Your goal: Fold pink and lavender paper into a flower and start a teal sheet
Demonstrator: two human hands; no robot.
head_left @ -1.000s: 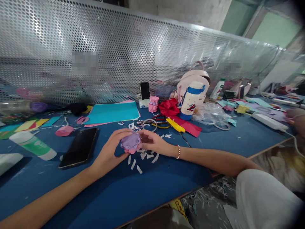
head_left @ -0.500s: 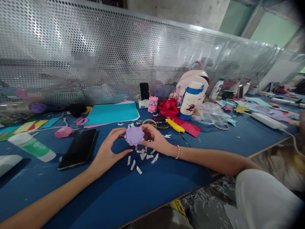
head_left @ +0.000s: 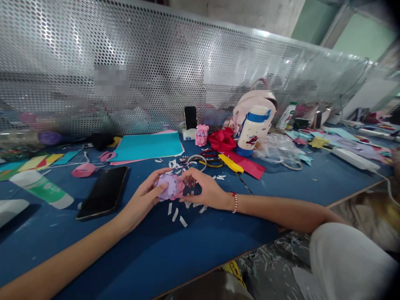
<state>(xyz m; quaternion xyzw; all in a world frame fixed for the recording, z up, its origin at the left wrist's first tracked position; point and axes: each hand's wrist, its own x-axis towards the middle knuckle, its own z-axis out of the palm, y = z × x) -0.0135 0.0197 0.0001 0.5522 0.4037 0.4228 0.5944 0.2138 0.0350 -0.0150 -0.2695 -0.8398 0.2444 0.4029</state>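
A folded paper craft (head_left: 168, 188), with a lilac scalloped top and pink ruffled sides, is held tilted just above the table. My left hand (head_left: 149, 193) is closed on it, thumb across the lilac face. My right hand (head_left: 204, 191) curls at its pink right side, thumb and fingertips at the edge; exact contact is partly hidden. Thin white paper strips (head_left: 175, 215) lie scattered beneath and around the craft. Behind my right hand are a roll of tape (head_left: 196, 161), scissors (head_left: 215, 163) and a yellow cutter (head_left: 231, 162).
On the left are a black phone (head_left: 104, 192), a green-and-white tube (head_left: 42, 189) and blue paper sheets (head_left: 148, 146). Farther back stand a pink paper piece (head_left: 201, 135), red paper (head_left: 222, 140), a bottle (head_left: 251, 131) and a backpack (head_left: 265, 104). A perforated metal screen (head_left: 150, 75) rises behind.
The paper craft has turned from its lilac face so the pink side shows, and shifted slightly left and down. My left thumb has come onto it.
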